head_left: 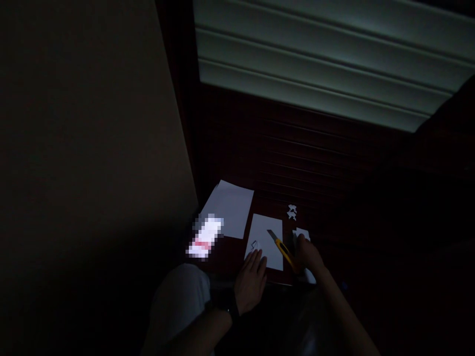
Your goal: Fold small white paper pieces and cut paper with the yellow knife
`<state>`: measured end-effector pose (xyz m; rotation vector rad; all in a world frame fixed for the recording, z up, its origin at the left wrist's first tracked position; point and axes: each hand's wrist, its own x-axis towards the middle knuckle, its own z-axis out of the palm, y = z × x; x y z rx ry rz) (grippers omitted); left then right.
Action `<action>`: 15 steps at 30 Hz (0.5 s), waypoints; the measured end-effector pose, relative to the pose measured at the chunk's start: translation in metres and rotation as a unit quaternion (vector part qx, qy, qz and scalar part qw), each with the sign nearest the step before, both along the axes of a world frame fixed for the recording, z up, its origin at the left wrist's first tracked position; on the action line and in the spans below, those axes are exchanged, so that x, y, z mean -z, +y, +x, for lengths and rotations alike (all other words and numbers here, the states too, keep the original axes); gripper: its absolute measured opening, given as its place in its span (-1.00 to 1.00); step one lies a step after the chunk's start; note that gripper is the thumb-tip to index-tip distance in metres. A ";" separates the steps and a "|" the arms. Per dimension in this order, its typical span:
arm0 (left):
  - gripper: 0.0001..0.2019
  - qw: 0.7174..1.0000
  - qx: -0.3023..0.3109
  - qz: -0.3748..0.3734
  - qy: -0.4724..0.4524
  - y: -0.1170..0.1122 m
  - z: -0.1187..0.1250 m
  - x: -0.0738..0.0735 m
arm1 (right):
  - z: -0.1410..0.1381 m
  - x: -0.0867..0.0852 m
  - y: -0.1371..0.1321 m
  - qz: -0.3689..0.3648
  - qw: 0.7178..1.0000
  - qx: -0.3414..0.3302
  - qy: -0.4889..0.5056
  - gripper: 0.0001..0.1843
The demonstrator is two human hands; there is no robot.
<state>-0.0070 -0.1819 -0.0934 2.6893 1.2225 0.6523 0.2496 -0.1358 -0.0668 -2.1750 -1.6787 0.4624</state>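
Observation:
My left hand lies flat with fingers stretched out, its fingertips on the lower left of a white sheet of paper. Just above those fingertips is a small shape with dark outlines. A yellow utility knife with its blade out lies slanted across the sheet, its handle end close to my right hand. My right hand is curled closed over another white piece of paper at the table's right side. Darkness hides what its fingers grip.
Small cut paper scraps lie behind the right hand. A stack of white sheets is at the back left, with a bright, blurred-out phone-like screen over its front corner. A wall stands left, and a slatted panel rises behind the dark table.

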 end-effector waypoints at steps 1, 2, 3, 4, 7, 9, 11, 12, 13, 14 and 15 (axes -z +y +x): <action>-0.55 1.000 0.001 0.000 -0.003 0.000 -0.001 -0.001 | 0.002 -0.004 0.000 0.016 1.000 0.000 0.026 -0.77; -0.55 1.000 0.003 0.000 -0.006 0.000 -0.001 -0.001 | 0.003 -0.008 0.000 0.033 0.998 -0.001 0.055 -0.77; -0.56 1.000 0.004 -0.001 -0.008 -0.001 -0.001 -0.002 | 0.003 -0.012 0.001 0.052 0.995 -0.003 0.088 -0.77; -0.56 1.000 0.006 -0.004 -0.009 -0.001 -0.001 -0.002 | 0.002 -0.016 0.002 0.069 0.990 -0.008 0.123 -0.75; -0.55 1.000 0.009 -0.016 -0.016 -0.003 -0.001 -0.003 | -0.009 -0.028 0.005 0.106 0.963 -0.030 0.246 -0.70; -0.53 0.999 0.012 -0.024 -0.025 -0.004 -0.002 -0.003 | -0.023 -0.033 0.007 0.122 0.938 -0.045 0.321 -0.63; -0.51 0.999 0.015 -0.033 -0.032 -0.003 -0.002 -0.003 | -0.041 -0.036 0.008 0.130 0.917 -0.056 0.372 -0.57; -0.49 0.999 0.017 -0.037 -0.034 -0.003 -0.003 -0.003 | -0.051 -0.036 0.009 0.134 0.904 -0.061 0.402 -0.55; -0.48 0.998 0.019 -0.042 -0.034 -0.003 -0.004 -0.003 | -0.060 -0.036 0.009 0.144 0.872 -0.058 0.465 -0.54; -0.47 0.998 0.022 -0.046 -0.034 -0.003 -0.004 -0.004 | -0.070 -0.035 0.010 0.167 0.850 -0.040 0.498 -0.54; -0.46 0.998 0.024 -0.050 -0.033 -0.003 -0.005 -0.004 | -0.079 -0.034 0.011 0.187 0.841 -0.023 0.507 -0.57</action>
